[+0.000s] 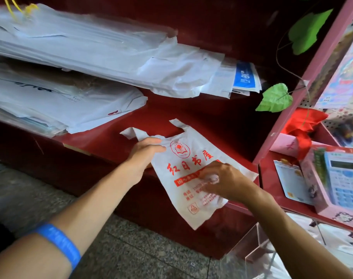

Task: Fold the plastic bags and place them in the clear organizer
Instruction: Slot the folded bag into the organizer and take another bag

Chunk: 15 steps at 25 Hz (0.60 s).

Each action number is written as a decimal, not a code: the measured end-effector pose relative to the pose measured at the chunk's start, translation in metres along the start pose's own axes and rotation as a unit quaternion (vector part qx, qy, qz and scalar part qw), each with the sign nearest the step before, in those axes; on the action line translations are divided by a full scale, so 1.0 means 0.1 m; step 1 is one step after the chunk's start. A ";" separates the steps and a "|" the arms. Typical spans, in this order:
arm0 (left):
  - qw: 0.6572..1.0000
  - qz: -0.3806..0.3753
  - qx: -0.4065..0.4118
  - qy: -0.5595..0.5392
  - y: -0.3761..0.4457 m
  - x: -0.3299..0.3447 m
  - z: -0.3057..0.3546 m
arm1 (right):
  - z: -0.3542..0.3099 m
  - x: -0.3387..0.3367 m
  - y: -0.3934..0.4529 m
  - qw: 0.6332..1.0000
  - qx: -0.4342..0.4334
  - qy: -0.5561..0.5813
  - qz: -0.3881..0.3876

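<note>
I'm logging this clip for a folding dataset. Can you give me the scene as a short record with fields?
bag: white plastic bag with red print, spread on the red counter, not yet folded
left hand: holds bag near handles
right hand: pinches bag at middle
organizer: clear organizer lower right
nearby: stacked bags, calculator

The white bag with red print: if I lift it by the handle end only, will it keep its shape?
Probably not. The white bag looks thin and already creases under the left hand, so it likely droops. Its lower corner overhangs the red ledge; it seems light and may slide.
</note>
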<state>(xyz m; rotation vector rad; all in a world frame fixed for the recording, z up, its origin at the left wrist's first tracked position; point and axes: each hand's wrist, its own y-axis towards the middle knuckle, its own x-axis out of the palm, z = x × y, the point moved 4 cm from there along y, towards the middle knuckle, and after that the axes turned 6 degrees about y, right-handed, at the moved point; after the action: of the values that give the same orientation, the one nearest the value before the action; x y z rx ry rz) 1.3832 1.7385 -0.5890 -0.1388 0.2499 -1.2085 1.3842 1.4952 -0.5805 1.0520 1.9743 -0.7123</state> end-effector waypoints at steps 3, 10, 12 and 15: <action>0.995 0.086 0.034 -0.029 0.34 -0.15 0.09 | 0.07 -0.03 0.08 1.000 -0.005 0.023 -0.017; 0.925 0.187 0.143 0.298 0.60 -0.24 0.17 | 0.10 0.00 0.12 0.999 0.012 -0.044 -0.028; 0.848 0.178 0.269 0.420 0.42 -0.04 0.22 | 0.06 0.05 0.15 0.989 0.050 -0.138 -0.012; 0.815 0.014 0.361 0.454 -0.06 0.38 0.22 | -0.04 0.18 0.18 0.971 0.103 -0.212 0.049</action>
<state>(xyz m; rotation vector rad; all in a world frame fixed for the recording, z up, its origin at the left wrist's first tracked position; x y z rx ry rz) 1.3964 1.7007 -0.5707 1.1387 0.5942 -1.1889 1.3913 1.5153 -0.5953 1.0107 1.4971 -1.0120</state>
